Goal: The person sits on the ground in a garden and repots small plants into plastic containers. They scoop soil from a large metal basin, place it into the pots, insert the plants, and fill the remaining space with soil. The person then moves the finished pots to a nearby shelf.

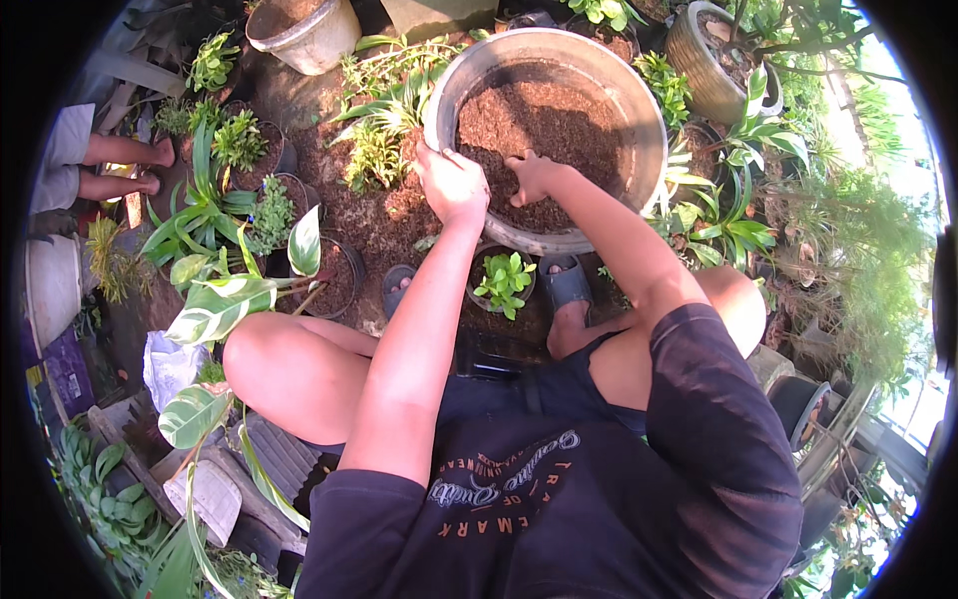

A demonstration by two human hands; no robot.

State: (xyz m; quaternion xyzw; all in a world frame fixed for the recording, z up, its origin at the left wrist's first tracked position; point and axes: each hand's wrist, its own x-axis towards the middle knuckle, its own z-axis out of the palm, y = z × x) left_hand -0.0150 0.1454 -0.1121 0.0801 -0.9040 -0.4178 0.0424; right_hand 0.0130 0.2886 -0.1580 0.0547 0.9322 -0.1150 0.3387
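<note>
In front of me stands a large round pot point(651, 135) with a wide pale rim, partly filled with dark brown crumbly soil point(554, 112). My left hand point(453, 183) grips the near left part of its rim, and some of its fingertips are hidden. Inside the pot, my right hand point(537, 178) has its fingers spread against the soil, with no object seen in it. Just below the rim, a small leafy plant point(505, 284) grows in a pot between my feet.
Uprooted-looking leafy plants point(374, 161) lie on soil-strewn ground left of the pot. Several potted plants point(273, 213) stand farther left, near another person's legs point(120, 165). A white pot point(310, 37) and a ribbed brown pot point(711, 67) stand behind. Variegated leaves point(221, 307) overhang my left knee.
</note>
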